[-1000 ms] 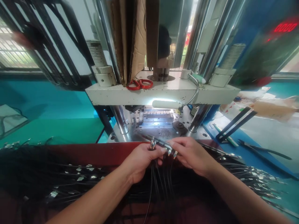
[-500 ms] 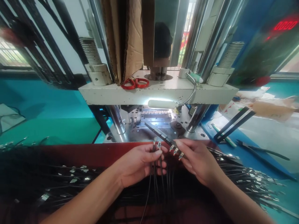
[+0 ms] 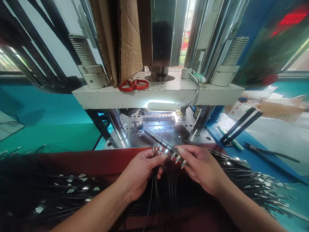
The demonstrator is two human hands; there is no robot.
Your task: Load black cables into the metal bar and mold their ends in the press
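Observation:
My right hand (image 3: 201,166) grips a narrow dark metal bar (image 3: 159,139) that slants up and to the left. Several small metal terminals (image 3: 178,159) sit along the bar's lower edge, with thin black cables hanging below them. Pinched in my left hand (image 3: 142,169) are a few black cables (image 3: 154,190) with shiny terminal ends (image 3: 155,149), held close against the bar. One terminal at my left thumb (image 3: 165,154) touches or nearly touches the bar; exact contact cannot be made out. Beyond my hands lies a lit metal die block (image 3: 158,121) on the press bed.
A white press plate (image 3: 159,96) spans above the die, with red-handled scissors (image 3: 134,84) and a lamp (image 3: 163,106) at it. Cable bundles lie left (image 3: 79,183) and right (image 3: 258,185). Pliers (image 3: 270,153) rest on the blue surface, beside a black two-bar stand (image 3: 241,125).
My left hand has brought its cable ends right up to the bar, and one terminal now sits at the bar's edge. The view has shifted slightly.

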